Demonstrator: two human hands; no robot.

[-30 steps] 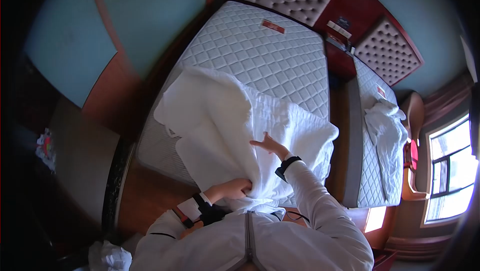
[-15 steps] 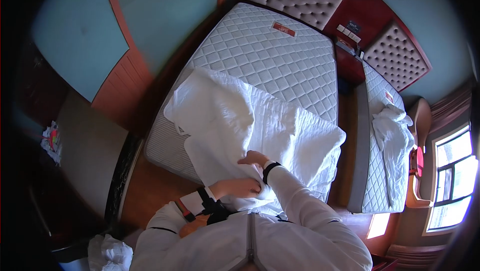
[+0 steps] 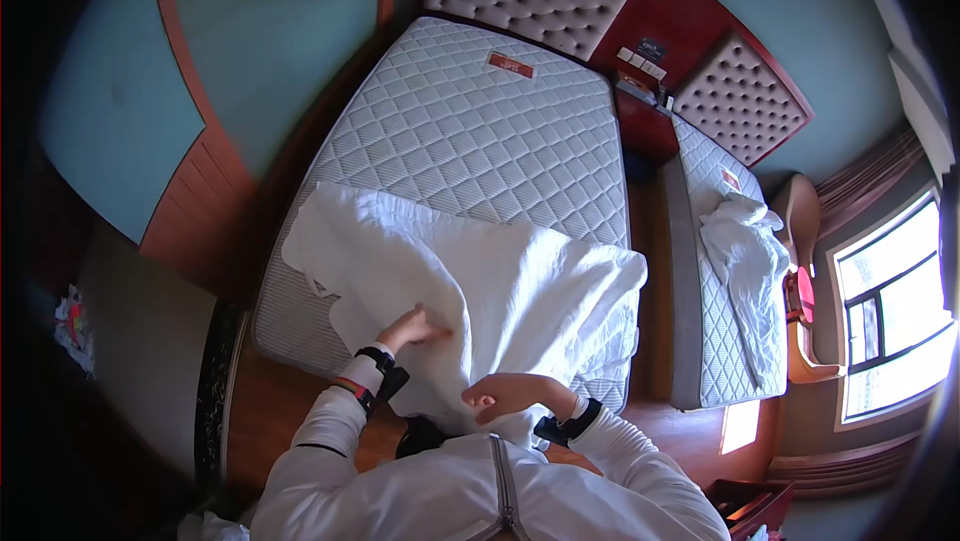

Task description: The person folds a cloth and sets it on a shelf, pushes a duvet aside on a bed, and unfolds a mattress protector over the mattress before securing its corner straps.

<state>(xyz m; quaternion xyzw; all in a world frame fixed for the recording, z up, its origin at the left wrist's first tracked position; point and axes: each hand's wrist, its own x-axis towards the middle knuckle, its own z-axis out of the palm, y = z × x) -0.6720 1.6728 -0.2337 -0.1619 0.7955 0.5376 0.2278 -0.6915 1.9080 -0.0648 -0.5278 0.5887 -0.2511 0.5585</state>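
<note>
My left hand (image 3: pixel 412 326) has moved forward from close by my body and now reaches over the left part of the sheet (image 3: pixel 535 276), while the sheet's far edge has come back toward the foot of the mattress (image 3: pixel 480 131). My left fingers are spread apart; whether they touch the cloth I can't tell. My right hand (image 3: pixel 508 394) is near my body at the foot edge, fingers curled together, clamped on a fold. The sheet is plain white and soft, grey in shade on the left, bright along rippled creases on the right. It lies across the foot end, its far left corner near the mattress's left edge, its right side rumpled near the right edge.
</note>
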